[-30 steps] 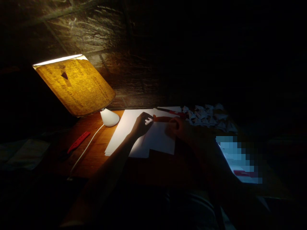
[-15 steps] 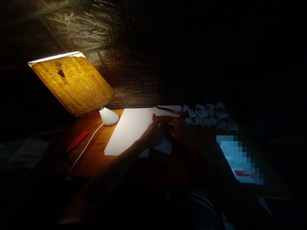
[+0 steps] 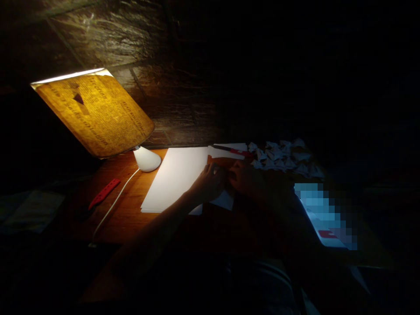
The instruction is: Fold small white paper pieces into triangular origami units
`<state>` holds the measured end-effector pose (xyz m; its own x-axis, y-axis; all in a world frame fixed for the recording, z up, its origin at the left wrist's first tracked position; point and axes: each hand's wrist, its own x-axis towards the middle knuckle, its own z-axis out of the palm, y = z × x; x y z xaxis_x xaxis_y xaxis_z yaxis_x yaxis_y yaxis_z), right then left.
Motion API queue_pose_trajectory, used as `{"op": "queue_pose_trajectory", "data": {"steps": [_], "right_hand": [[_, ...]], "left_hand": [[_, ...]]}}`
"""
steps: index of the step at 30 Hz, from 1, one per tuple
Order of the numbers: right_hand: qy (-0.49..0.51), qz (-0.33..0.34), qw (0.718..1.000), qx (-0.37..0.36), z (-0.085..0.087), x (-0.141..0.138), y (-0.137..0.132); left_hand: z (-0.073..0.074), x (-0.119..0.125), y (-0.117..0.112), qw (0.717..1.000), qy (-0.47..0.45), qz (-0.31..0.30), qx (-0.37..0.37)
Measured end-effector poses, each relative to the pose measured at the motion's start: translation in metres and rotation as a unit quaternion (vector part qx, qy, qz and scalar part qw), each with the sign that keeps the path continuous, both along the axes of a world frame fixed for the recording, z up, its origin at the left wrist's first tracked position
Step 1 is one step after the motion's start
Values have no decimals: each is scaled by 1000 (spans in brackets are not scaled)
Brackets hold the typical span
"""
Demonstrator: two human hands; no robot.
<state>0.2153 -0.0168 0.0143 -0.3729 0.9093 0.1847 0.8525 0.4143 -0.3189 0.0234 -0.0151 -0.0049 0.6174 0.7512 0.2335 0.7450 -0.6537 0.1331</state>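
My left hand (image 3: 213, 177) is closed, its fingers curled at the upper part of a small piece of white paper (image 3: 223, 200) on the wooden table. Close by on the right, my right hand (image 3: 243, 176) lies in deep shadow with bent fingers; anything between them is too dark to make out. The paper's lower end shows below the hands, while its upper part is hidden. A stack of white paper sheets (image 3: 175, 175) lies to the left, partly under my left forearm.
A lit lamp (image 3: 147, 159) with a printed shade stands at left, its white cord crossing the table (image 3: 127, 218). Beside it lies a red-handled knife-like tool (image 3: 105, 192). Behind are paper pieces under a red-and-black tool (image 3: 229, 151) and several folded papers (image 3: 282, 155). A glowing, pixelated screen (image 3: 323, 214) sits right.
The whole view has shifted slightly, with things sitting a little further left in it. Both hands keep nearly the same place and pose over the paper.
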Motion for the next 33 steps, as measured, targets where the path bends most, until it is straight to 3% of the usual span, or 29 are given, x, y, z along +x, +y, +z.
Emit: {"op": "queue_pose_trajectory", "data": {"steps": [14,17,23,29,33], "right_hand": [[-31,34,999,11,7,-1,-3],[8,37,999,1,4,4,1],[84,-46,995,36,0,14,13],[38,-143,985,87,5,15,35],[-18,-167,982,91,8,10,54]], "left_hand": [[2,-9,-1,1000,-15,23,-1],[2,-8,-2,999,-13,29,-4],[10,-9,-2,999,21,-9,-50],[11,-13,4,998,6,0,-68],[10,-14,9,998,-8,3,-63]]}}
